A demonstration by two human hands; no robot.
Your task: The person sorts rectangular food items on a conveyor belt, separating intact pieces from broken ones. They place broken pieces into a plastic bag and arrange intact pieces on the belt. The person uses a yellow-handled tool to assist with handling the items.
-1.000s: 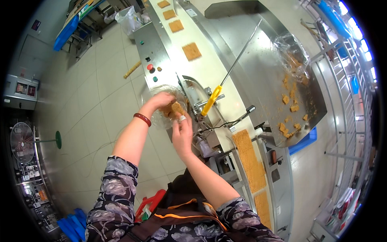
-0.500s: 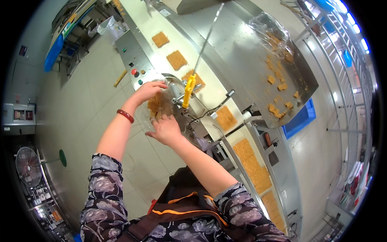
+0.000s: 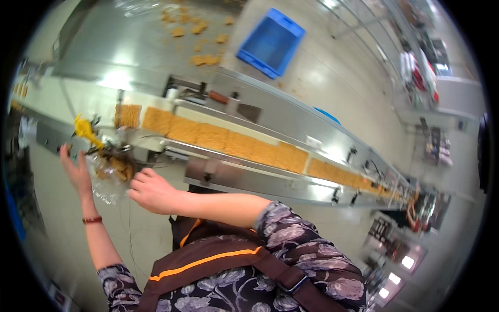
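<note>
My left hand (image 3: 76, 172) is raised at the left with fingers apart, beside a plastic bag (image 3: 106, 185) of golden crumbly pieces (image 3: 115, 167). My right hand (image 3: 152, 188) is just right of the bag, fingers curled; what they may hold is hidden. A yellow-handled device (image 3: 87, 131) stands above the bag by the belt (image 3: 47, 92). A separate golden square (image 3: 128, 115) and long runs of golden slabs (image 3: 223, 144) lie on the conveyor, stretching to the right.
A steel tray (image 3: 88, 52) with broken pieces is at the top left, beside a blue crate (image 3: 272, 41) on the floor. A red-handled scraper (image 3: 218, 99) rests along the conveyor. Metal railings (image 3: 364, 26) run at the upper right. Another person (image 3: 416, 219) is at the conveyor's far end.
The view has swung sharply right along the conveyor. My hands have moved apart: the left has come off the bag with fingers spread, and the right has curled its fingers beside it.
</note>
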